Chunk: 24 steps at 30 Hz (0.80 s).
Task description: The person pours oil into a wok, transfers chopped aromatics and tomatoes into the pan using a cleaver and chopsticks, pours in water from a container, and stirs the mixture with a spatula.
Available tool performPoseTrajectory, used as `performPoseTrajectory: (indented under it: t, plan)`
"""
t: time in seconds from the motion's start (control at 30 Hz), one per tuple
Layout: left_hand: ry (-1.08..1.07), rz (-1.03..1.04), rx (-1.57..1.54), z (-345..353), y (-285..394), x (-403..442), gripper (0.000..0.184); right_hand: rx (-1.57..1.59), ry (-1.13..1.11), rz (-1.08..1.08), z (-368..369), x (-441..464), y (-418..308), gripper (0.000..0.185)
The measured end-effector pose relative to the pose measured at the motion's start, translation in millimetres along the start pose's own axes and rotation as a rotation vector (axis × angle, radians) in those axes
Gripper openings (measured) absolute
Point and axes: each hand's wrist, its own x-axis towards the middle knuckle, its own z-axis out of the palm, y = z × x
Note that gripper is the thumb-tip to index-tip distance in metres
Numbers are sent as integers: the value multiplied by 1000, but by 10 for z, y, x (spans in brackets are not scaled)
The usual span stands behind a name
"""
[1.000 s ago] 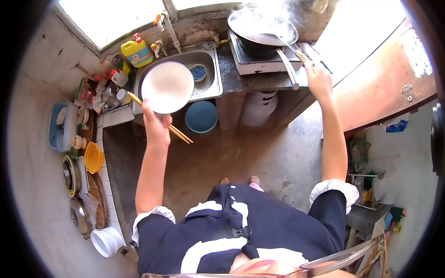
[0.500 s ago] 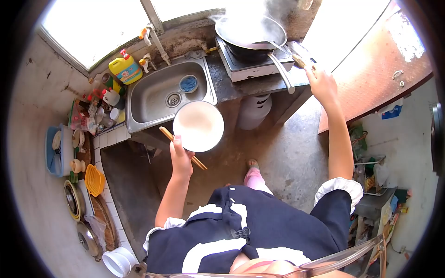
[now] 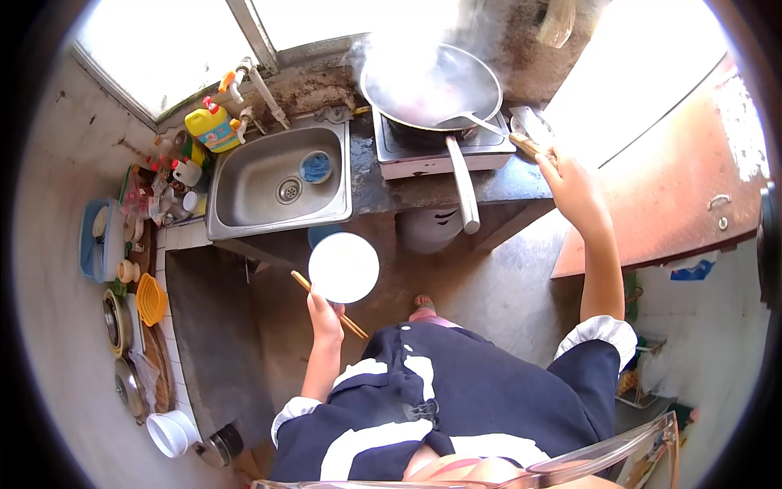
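My left hand point(image 3: 327, 319) grips a white bowl point(image 3: 344, 267) by its side, with a pair of wooden chopsticks point(image 3: 353, 327) pinned crosswise under it. The bowl is held out in front of my body, just below the sink's level in view. Closed around a wooden handle, my right hand point(image 3: 577, 189) holds a metal spatula point(image 3: 489, 125). The spatula's head dips into a steaming wok point(image 3: 484, 88), and the steam blurs whatever lies inside. A long metal wok handle point(image 3: 464, 186) points toward me, untouched.
The wok stands on a gas stove point(image 3: 444, 166). To its left is a steel sink point(image 3: 236, 196) holding a small tub with blue stuff point(image 3: 315, 167). A yellow jug point(image 3: 212, 128) and bottles crowd the corner. A reddish door point(image 3: 668, 179) stands at right.
The view has shifted, so the wok and stove appear lower and the sink farther left. Both hands keep their hold; the spatula stays in the wok. Steam over the wok looks thicker.
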Motion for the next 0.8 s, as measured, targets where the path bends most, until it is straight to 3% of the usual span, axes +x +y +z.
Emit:
performPoseTrajectory:
  t: [0.17,0.27,0.33,0.5,0.8]
  plan:
    - [73,-16,-16,197,-346,-122,47,64,25,-103,431,444,401,34]
    - [165,-32,-13,409,-322,-270,42,134,81,-142,605,688,470,32]
    - [165,-41,12,404,-359,-324,41,177,179,-206,608,768,398,30]
    - [173,-45,19,354,-458,-462,41,82,124,-220,709,1051,190,32]
    - [121,-60,-10,239,-625,-515,45,115,106,-210,465,515,488,32]
